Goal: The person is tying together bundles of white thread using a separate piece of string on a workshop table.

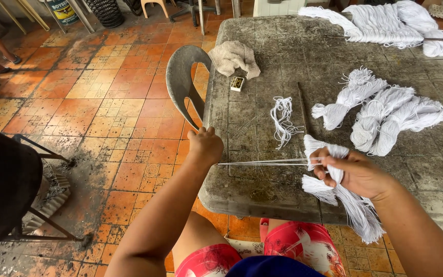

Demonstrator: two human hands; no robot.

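The right hand (357,172) clenched a white thread bundle (342,197) at four o'clock on the table (262,128); the left hand (205,145), fisted at nine o'clock, pulled its strand (262,162) taut, apparently for winding.

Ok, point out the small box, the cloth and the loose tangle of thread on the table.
small box (237,83), head view, middle of its top face.
cloth (235,57), head view, centre of the crumpled folds.
thread tangle (282,119), head view, middle of the white loops.

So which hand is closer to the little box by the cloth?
Left. The left hand is below the small box, near the table edge; the right hand is farther right, gripping white string bundle.
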